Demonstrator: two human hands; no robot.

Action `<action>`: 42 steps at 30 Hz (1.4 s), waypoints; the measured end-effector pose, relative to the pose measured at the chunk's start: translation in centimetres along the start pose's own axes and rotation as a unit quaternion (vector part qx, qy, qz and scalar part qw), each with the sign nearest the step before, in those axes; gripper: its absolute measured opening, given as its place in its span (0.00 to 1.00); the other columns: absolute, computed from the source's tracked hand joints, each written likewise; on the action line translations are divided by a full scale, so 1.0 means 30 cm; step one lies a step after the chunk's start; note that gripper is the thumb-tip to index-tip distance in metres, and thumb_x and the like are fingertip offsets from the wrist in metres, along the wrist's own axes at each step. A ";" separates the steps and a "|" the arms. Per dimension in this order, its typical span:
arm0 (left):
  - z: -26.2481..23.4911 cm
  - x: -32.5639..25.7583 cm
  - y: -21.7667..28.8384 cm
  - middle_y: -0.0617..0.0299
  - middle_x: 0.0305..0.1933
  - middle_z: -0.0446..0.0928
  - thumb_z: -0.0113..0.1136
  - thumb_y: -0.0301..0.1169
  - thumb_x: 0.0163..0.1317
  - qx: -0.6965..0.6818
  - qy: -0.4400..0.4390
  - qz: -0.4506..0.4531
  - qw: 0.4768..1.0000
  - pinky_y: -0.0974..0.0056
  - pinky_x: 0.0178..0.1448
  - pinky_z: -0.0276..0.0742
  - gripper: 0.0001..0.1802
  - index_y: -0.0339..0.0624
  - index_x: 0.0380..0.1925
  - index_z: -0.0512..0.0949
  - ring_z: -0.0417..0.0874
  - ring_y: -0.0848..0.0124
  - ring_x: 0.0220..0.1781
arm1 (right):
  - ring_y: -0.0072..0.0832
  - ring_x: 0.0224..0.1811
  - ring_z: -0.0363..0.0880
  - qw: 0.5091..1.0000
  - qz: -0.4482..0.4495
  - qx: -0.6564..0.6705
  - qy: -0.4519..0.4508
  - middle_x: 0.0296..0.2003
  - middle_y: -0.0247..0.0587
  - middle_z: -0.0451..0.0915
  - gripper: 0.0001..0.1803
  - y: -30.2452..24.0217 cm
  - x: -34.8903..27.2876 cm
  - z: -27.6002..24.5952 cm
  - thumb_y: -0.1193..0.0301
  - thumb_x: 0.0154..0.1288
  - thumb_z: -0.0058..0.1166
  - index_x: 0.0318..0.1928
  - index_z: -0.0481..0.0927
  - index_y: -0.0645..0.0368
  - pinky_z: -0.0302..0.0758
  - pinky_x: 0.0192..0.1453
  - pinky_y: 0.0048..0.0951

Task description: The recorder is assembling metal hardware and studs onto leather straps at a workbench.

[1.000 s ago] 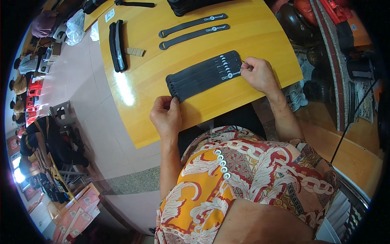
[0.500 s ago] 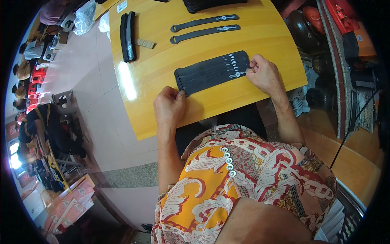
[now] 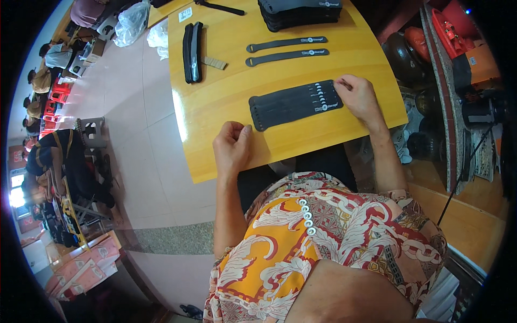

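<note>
Currently, our row of overlapped black straps [image 3: 291, 105] lies flat toward the near edge of the tabletop [image 3: 231, 107]. Our left hand [image 3: 233, 141] is curled just beside the row's near-left corner, no strap visible between thumb and fingers; whether the tips meet, we cannot tell. Our right hand [image 3: 356, 97] is bunched at the row's far-right corner; whether it pinches a strap is hidden from us. Risk, as we judge it: a tug from the right, with nothing seen steadying the left end, could skew the layers and spoil their even overlap. Two single straps [image 3: 285, 56] lie farther off, toward the far edge
</note>
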State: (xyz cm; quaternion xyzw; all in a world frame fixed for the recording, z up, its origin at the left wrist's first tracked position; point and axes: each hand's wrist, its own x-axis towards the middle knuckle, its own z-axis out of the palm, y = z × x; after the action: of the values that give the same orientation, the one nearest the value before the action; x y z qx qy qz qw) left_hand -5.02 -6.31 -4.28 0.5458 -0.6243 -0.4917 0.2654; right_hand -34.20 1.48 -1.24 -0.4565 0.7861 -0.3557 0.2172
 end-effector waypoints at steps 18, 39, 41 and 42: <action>0.010 -0.035 -0.019 0.63 0.26 0.73 0.59 0.26 0.57 -0.060 0.055 0.079 0.994 0.74 0.29 0.67 0.13 0.32 0.40 0.73 0.69 0.79 0.25 | 0.45 0.36 0.75 0.929 -0.262 -0.262 -0.005 0.31 0.47 0.73 0.05 -0.156 0.203 0.187 0.77 0.57 0.45 0.35 0.71 0.62 0.71 0.38 0.43; 0.056 -0.153 0.012 0.63 0.30 0.76 0.54 0.21 0.60 -0.180 0.003 0.046 0.983 0.75 0.32 0.73 0.06 0.33 0.37 0.75 0.77 0.78 0.28 | 0.42 0.32 0.76 0.972 -0.141 -0.146 -0.119 0.29 0.49 0.76 0.06 -0.026 -0.164 -0.041 0.75 0.56 0.53 0.34 0.78 0.63 0.71 0.36 0.33; 0.059 -0.143 0.016 0.62 0.29 0.77 0.55 0.23 0.61 -0.226 -0.017 0.008 0.974 0.76 0.29 0.73 0.06 0.34 0.38 0.76 0.77 0.78 0.26 | 0.33 0.30 0.75 0.985 -0.067 -0.059 -0.148 0.26 0.45 0.76 0.07 -0.012 -0.148 -0.049 0.76 0.57 0.52 0.35 0.77 0.65 0.70 0.35 0.29; 0.061 -0.139 0.031 0.62 0.29 0.77 0.55 0.23 0.61 -0.226 -0.019 0.008 0.974 0.76 0.29 0.73 0.06 0.34 0.38 0.76 0.77 0.78 0.26 | 0.23 0.29 0.72 0.990 -0.028 0.013 -0.139 0.25 0.40 0.75 0.07 -0.003 -0.145 -0.041 0.76 0.58 0.51 0.35 0.77 0.68 0.69 0.35 0.25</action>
State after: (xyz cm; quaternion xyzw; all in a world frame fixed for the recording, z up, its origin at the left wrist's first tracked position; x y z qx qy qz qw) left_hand -5.91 -1.85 -3.28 0.4567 -0.5065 -0.6284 0.3741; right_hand -32.85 5.68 -0.32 -0.5203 0.7306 -0.3049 0.3203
